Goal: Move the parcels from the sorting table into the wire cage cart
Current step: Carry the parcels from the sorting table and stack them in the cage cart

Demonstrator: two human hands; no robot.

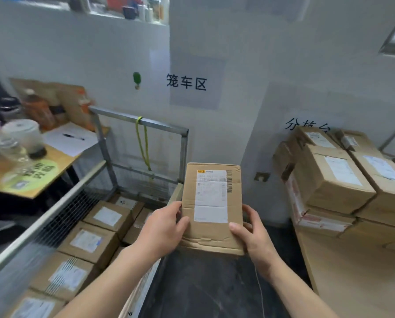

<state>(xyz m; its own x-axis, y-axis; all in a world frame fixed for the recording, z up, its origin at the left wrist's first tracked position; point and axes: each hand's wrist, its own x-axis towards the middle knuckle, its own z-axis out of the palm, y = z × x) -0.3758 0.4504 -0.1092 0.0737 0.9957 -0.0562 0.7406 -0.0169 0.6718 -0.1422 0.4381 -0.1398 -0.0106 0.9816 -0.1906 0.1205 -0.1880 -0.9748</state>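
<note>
Both hands grip one cardboard parcel (211, 203) by its near end: left hand (163, 228) and right hand (252, 235) curl around its side edges, forearms reaching forward together.

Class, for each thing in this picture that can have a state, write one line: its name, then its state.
Parcel: closed, label up, held off the ground.
Left hand: grips parcel's left edge.
Right hand: grips parcel's right edge.
Cart: top open, boxes inside.
Stack: closed, piled on table.
Cord: hangs from cart rail.
Pen: lies on paper.
</note>
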